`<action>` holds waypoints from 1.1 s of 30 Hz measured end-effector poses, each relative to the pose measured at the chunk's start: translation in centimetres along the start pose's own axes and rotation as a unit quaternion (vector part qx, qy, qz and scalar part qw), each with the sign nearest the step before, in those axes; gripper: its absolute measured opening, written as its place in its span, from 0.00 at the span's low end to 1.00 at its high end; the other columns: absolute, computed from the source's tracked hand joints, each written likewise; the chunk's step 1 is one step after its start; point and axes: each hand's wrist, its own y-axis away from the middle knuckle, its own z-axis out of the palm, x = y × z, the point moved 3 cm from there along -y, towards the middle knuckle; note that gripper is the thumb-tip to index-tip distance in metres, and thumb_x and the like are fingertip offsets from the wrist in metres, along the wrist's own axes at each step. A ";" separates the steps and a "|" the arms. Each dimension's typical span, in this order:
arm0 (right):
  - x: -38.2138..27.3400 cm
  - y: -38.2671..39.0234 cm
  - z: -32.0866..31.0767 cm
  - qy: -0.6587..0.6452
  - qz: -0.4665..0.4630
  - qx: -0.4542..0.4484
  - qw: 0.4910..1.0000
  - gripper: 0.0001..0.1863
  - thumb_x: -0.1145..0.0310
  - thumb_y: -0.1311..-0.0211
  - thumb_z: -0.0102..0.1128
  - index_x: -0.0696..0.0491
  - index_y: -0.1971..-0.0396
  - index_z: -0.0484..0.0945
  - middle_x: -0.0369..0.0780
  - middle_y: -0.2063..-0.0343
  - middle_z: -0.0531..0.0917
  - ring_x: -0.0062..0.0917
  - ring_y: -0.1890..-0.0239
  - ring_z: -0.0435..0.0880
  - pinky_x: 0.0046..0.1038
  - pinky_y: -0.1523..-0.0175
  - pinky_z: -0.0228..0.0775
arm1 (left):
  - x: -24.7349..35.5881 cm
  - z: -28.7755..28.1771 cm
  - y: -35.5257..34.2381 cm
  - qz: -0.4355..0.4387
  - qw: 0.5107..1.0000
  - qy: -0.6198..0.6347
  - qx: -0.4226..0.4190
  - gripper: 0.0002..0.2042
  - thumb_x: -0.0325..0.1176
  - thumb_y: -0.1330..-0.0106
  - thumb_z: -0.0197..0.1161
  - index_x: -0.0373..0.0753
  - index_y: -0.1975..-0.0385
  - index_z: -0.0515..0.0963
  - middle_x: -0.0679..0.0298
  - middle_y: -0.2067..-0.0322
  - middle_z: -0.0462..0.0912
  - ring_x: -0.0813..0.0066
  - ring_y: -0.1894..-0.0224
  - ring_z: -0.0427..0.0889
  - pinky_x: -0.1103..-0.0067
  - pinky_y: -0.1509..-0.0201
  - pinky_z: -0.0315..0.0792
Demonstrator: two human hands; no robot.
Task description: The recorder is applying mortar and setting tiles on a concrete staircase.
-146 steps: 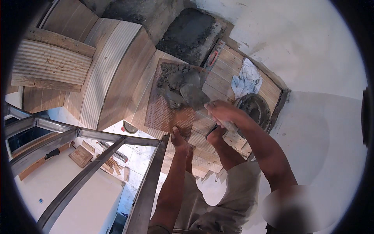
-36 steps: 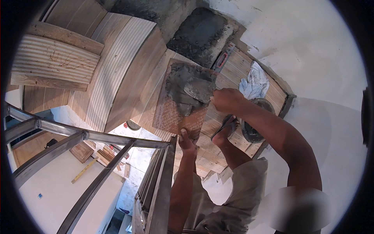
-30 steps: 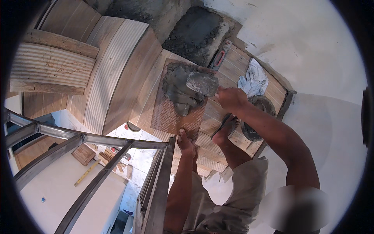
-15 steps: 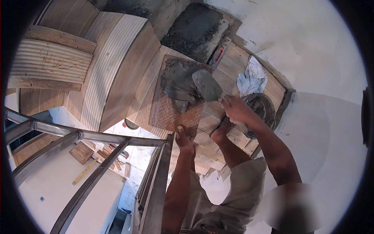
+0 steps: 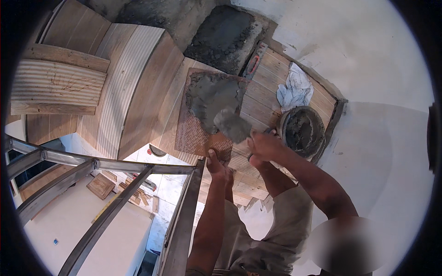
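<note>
My left hand grips the near edge of a brown tile, thumb on top. The tile's back faces up, with a textured pattern bare along its near and left parts. Grey wet mortar covers the far part. My right hand is closed round the handle of a trowel. Its mortar-smeared blade lies over the near edge of the mortar, slightly blurred. Just right of that hand stands a round bucket with mortar inside.
A white rag lies beyond the bucket, and a level with a red grip beside a mortar bed. Wood-look stair treads descend left. A metal railing runs lower left above a floor with tile offcuts. A white wall bounds the right.
My right hand has drawn the trowel nearer and to the left. The mortar on the tile looks flatter and more spread out. My left hand keeps its grip.
</note>
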 end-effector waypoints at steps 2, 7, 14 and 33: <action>0.3 0.9 1.1 -0.021 -0.014 -0.030 0.999 0.20 0.55 0.30 0.46 0.59 0.64 0.75 0.56 0.70 0.83 0.55 0.64 0.83 0.51 0.56 0.74 | 0.0 -0.5 -0.1 -0.010 1.000 0.005 0.002 0.35 0.59 0.33 0.58 0.46 0.33 0.59 0.59 0.39 0.68 0.59 0.42 0.73 0.60 0.44 0.75; -2.4 3.1 -0.1 -0.022 -0.011 -0.027 0.999 0.19 0.55 0.30 0.47 0.59 0.64 0.74 0.57 0.73 0.82 0.54 0.67 0.84 0.53 0.57 0.74 | 0.6 -0.3 0.1 -0.022 0.999 -0.030 -0.005 0.36 0.60 0.33 0.58 0.46 0.32 0.58 0.61 0.40 0.70 0.59 0.42 0.75 0.58 0.41 0.74; -2.9 -0.8 1.5 -0.034 -0.003 0.011 0.999 0.20 0.55 0.30 0.46 0.60 0.62 0.75 0.57 0.72 0.83 0.53 0.67 0.84 0.51 0.58 0.76 | 0.8 0.3 0.7 0.001 0.999 -0.028 -0.021 0.34 0.59 0.31 0.56 0.43 0.34 0.60 0.58 0.41 0.72 0.60 0.43 0.77 0.62 0.40 0.75; 6.9 0.3 5.1 0.096 -0.096 0.072 0.988 0.19 0.54 0.34 0.54 0.53 0.52 0.75 0.49 0.70 0.85 0.47 0.69 0.86 0.46 0.61 0.79 | 0.9 -0.1 0.6 -0.035 0.997 -0.072 -0.003 0.45 0.69 0.34 0.50 0.41 0.28 0.48 0.49 0.36 0.63 0.50 0.36 0.68 0.54 0.37 0.70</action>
